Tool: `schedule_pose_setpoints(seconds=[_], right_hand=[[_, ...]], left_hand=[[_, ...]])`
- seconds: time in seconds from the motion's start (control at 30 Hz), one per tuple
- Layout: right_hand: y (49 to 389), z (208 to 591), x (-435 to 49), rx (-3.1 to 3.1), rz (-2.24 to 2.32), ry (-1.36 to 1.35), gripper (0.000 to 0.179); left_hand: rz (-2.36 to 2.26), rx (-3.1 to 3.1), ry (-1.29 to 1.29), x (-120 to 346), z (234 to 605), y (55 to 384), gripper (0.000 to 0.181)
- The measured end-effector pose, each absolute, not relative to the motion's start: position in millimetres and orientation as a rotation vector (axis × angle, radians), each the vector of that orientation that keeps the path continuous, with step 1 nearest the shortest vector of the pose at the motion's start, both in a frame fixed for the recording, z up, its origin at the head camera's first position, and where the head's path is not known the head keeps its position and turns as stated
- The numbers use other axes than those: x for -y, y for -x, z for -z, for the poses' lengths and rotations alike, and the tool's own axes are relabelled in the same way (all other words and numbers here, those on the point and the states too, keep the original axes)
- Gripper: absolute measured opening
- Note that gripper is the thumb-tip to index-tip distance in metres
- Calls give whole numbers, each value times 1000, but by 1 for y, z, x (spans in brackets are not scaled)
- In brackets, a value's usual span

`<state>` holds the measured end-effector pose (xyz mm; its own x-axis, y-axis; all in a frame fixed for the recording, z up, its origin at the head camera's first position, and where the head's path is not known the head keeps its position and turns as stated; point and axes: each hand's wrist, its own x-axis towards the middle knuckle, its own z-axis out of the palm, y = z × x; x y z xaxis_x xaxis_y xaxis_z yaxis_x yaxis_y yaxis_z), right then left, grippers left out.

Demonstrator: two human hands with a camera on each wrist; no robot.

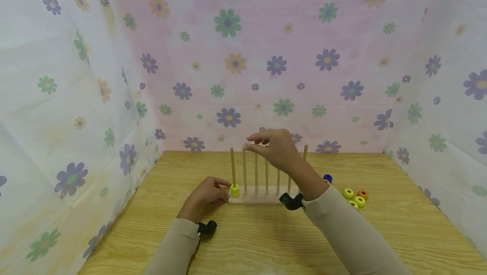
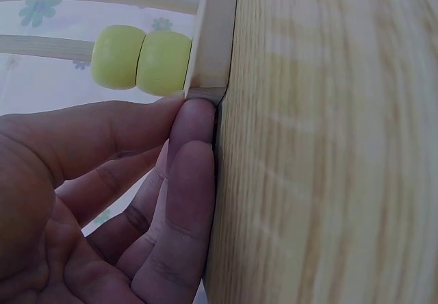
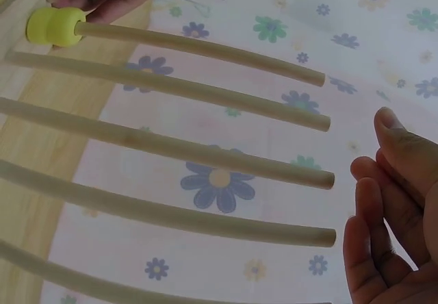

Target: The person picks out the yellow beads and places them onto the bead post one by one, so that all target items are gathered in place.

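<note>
The work in hand appears to be threading beads onto the upright round wooden pegs of a pale wooden rack [image 1: 258, 201], probably just after one is let go. Two yellow rounded beads [image 2: 163, 63] sit stacked at the foot of the leftmost peg [image 1: 233, 167], touching each other. The left hand [image 1: 208, 189] pinches the rack's end beside them, seemingly to steady it. The right hand [image 1: 279, 148] is by the peg tops, thumb and fingers loosely curved and apart, with nothing between them. The next move likely calls for it to fetch another bead and line up its hole with a peg tip. Loose ones lie on the wood-grain table [image 1: 243, 245] to the right: a blue ring-shaped bead [image 1: 327, 176], yellow ones and orange ones. The beige right sleeve [image 1: 338, 220] and forearm hide the rack's right end and partly cover that group. Behind hangs a flower-print cloth [image 1: 247, 42].
</note>
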<state>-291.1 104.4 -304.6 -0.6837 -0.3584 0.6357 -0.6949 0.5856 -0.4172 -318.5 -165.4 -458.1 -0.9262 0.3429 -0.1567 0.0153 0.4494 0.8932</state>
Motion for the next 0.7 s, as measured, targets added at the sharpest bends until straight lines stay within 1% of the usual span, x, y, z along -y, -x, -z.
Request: schedule_pose_setpoints(seconds=[0.3, 0.7], right_hand=[[282, 305, -116, 2310, -868, -864, 25], [273, 312, -133, 2147, -803, -949, 23]], left_hand=[[-1469, -2387, -312, 165, 456, 318, 43], [-1479, -2377, -310, 165, 458, 318, 43]])
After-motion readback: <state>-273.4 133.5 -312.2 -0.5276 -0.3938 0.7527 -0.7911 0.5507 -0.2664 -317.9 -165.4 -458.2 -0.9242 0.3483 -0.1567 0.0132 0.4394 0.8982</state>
